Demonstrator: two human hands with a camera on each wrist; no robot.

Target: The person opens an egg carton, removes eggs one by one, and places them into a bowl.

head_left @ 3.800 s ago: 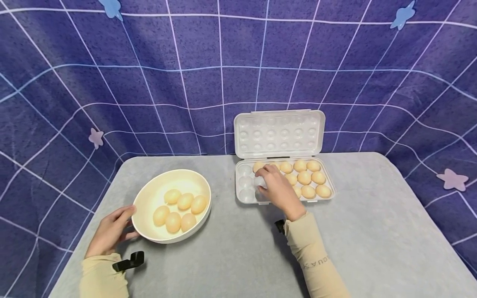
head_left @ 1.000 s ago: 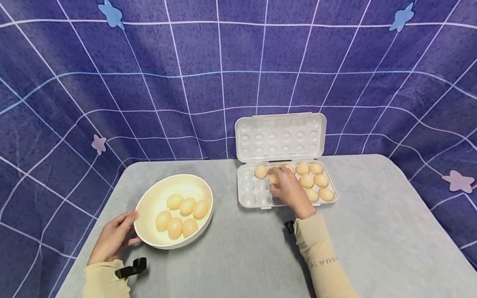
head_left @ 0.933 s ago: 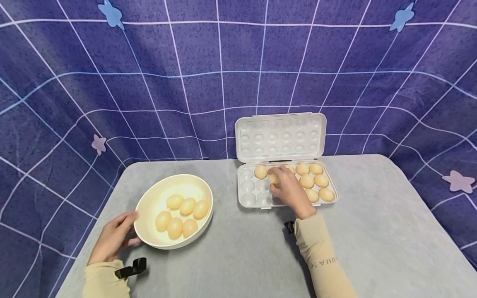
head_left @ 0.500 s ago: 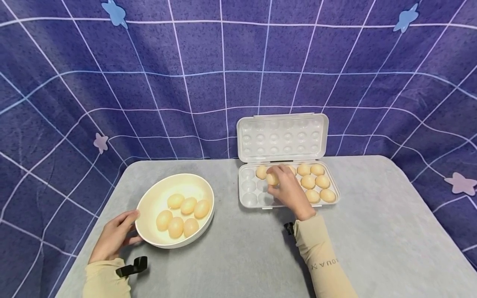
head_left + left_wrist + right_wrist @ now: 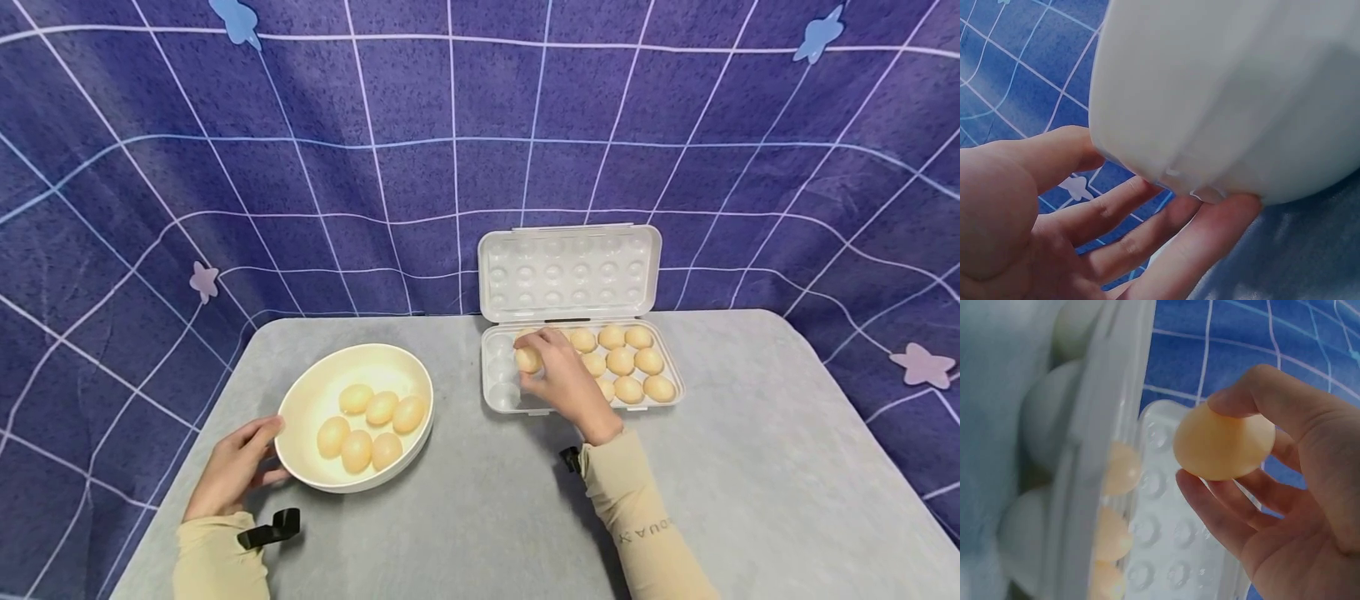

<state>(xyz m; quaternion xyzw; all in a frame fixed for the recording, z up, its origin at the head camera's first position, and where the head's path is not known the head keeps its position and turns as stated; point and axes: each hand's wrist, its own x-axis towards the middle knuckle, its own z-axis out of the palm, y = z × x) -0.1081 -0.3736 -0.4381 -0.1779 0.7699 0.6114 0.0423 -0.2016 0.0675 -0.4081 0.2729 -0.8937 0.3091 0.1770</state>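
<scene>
In the head view, my left hand (image 5: 228, 467) holds the left side of a cream bowl (image 5: 303, 404). The thumb is at the rim and the fingers reach against the outside, as the left wrist view also shows on the bowl's ridged wall (image 5: 1210, 81). Several beige eggs (image 5: 356, 450) lie inside it. My right hand (image 5: 566, 379) pinches one egg (image 5: 1222, 447) between thumb and fingers, above the left part of an egg carton (image 5: 502, 396). Eggs (image 5: 620, 360) fill the carton's right columns; its leftmost column holds none. The right hand covers part of the middle cups.
The carton's dimpled lid (image 5: 570, 275) stands upright behind it, close to the patterned blue cloth (image 5: 405, 183). A grey table (image 5: 480, 517) lies beneath everything. Each wrist carries a black mount (image 5: 273, 529).
My right hand, without a visible egg 3.8 seconds ago, had one by a second ago. Since then it has moved left over the carton with that egg. The left hand stays on the bowl.
</scene>
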